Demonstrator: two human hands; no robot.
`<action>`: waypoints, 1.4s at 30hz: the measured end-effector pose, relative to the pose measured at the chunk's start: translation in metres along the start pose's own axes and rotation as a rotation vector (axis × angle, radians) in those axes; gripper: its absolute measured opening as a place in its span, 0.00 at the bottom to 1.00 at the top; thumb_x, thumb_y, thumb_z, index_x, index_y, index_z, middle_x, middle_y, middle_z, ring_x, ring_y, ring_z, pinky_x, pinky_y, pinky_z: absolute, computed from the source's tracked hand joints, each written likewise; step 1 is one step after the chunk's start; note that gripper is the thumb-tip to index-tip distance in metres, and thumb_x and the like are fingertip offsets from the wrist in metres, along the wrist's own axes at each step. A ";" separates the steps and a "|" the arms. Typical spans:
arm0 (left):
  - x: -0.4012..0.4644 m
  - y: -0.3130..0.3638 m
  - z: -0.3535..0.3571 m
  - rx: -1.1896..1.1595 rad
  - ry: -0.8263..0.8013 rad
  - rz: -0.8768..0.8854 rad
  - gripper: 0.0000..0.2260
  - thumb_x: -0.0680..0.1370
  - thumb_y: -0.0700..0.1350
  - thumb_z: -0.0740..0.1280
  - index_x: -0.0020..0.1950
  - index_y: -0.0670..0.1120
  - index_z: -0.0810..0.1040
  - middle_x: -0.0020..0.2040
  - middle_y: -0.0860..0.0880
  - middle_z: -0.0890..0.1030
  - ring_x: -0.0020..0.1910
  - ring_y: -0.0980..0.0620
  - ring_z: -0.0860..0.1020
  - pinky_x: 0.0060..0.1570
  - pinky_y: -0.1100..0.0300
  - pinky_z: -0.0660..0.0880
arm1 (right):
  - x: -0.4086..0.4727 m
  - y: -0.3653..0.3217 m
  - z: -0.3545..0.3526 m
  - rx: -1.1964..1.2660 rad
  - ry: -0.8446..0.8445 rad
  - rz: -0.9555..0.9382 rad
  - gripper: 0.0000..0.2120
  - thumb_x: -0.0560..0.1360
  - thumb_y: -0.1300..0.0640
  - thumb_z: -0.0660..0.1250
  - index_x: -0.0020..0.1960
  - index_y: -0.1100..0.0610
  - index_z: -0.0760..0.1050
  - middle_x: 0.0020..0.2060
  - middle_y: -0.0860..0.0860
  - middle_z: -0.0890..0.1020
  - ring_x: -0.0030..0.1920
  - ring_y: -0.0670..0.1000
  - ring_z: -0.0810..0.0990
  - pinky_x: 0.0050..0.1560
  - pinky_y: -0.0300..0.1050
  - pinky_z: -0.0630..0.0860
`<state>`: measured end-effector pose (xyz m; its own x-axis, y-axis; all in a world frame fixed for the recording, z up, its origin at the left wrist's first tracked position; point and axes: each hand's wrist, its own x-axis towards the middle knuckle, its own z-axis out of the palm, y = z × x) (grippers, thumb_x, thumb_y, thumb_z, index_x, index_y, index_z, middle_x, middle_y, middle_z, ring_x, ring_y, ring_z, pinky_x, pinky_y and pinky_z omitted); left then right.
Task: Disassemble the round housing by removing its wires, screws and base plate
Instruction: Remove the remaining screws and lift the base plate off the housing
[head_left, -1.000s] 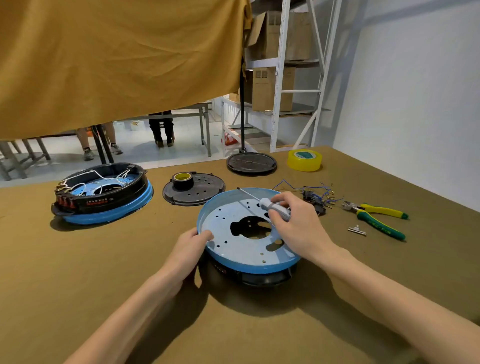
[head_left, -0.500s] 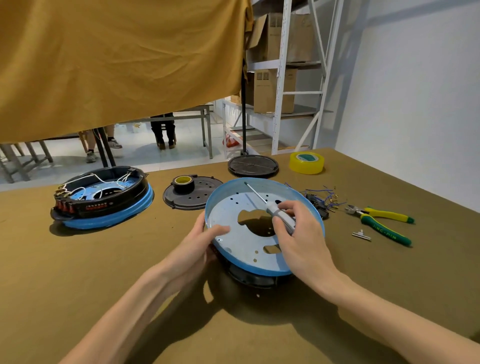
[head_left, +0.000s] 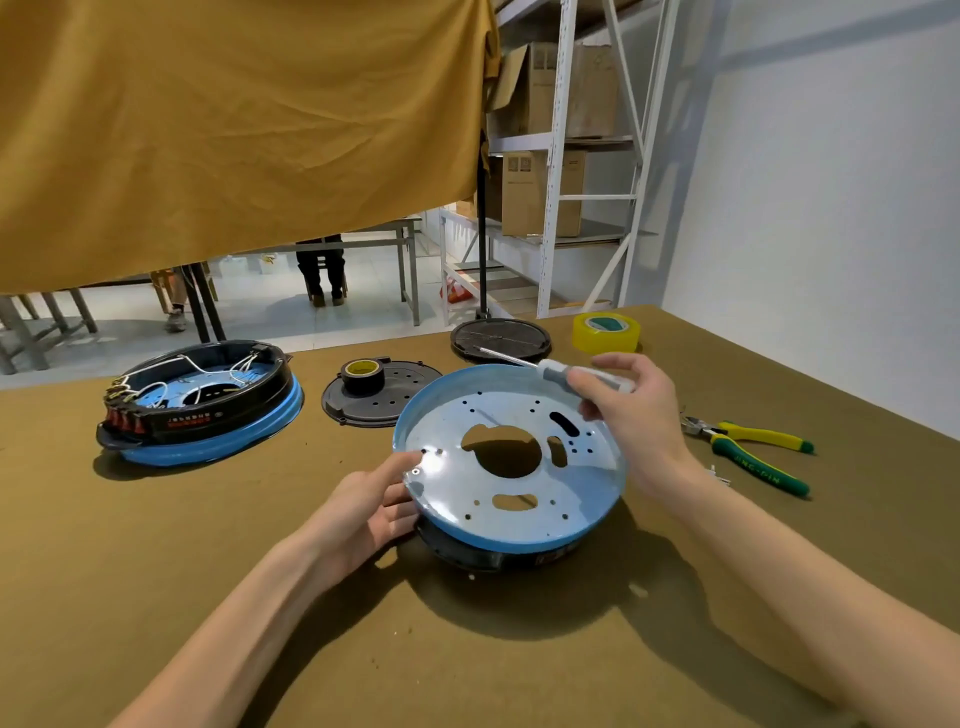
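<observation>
So, blue base plate (head_left: 511, 457) tilted up off the black round housing (head_left: 498, 553), near edge still sitting on the housing, far edge raised. Pale inner face showing, with a big centre hole, a few slots and a scatter of small screw holes. Housing sitting on the brown worktop (head_left: 156, 571), mid-frame, mostly hidden under the plate.

Left hand (head_left: 371, 506) gripping the plate's left rim, thumb on the inner face just beside a pair of small holes, fingers curled underneath the edge. Right hand (head_left: 631, 415) over the plate's far right side, pinching a small screwdriver (head_left: 571, 370) by its grey and white handle, shaft pointing left and away, tip over the far rim and not touching the plate as far as visible.

Off to the left, well apart: a second housing (head_left: 200, 402), same black ring on a blue plate, white wires looped inside and a row of red parts on its left side. Between the two units, a flat black perforated disc (head_left: 382, 400) with a roll of black tape (head_left: 362, 375) standing on it. Further back, another round black cover (head_left: 501, 339), and a roll of yellow tape (head_left: 606, 333) just right of it. Green and yellow pliers (head_left: 753, 452) lying on the right side of the worktop, jaws pointing toward the right wrist. Something small and metallic near the wrist, too tiny to identify.

Mustard cloth (head_left: 234, 130) hanging across the top, metal shelving (head_left: 558, 156) with cardboard boxes behind.
</observation>
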<state>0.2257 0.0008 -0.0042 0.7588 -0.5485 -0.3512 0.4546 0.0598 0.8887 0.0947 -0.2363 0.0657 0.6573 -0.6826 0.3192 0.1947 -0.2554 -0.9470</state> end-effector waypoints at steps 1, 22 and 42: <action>0.000 0.001 -0.004 -0.058 0.014 -0.004 0.30 0.64 0.50 0.80 0.61 0.44 0.74 0.56 0.40 0.86 0.55 0.42 0.85 0.62 0.48 0.79 | 0.004 -0.003 0.000 0.028 0.006 -0.001 0.17 0.73 0.56 0.77 0.58 0.57 0.76 0.49 0.57 0.82 0.38 0.47 0.83 0.37 0.37 0.80; -0.009 -0.002 0.001 -0.152 -0.150 0.059 0.25 0.72 0.51 0.78 0.65 0.45 0.78 0.58 0.43 0.86 0.57 0.45 0.85 0.48 0.53 0.84 | 0.021 -0.047 0.087 0.198 -0.327 -0.366 0.09 0.83 0.59 0.64 0.60 0.62 0.69 0.51 0.70 0.78 0.45 0.64 0.85 0.46 0.51 0.85; -0.003 -0.002 0.001 -0.137 -0.087 0.019 0.27 0.69 0.53 0.78 0.63 0.44 0.78 0.54 0.44 0.87 0.54 0.47 0.86 0.47 0.54 0.84 | 0.013 -0.033 0.111 0.117 -0.390 -0.358 0.14 0.82 0.57 0.66 0.63 0.63 0.70 0.52 0.64 0.80 0.43 0.57 0.87 0.45 0.65 0.83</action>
<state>0.2215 0.0016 -0.0048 0.7273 -0.6158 -0.3029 0.5043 0.1803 0.8445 0.1780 -0.1607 0.0974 0.7521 -0.2561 0.6072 0.5215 -0.3320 -0.7860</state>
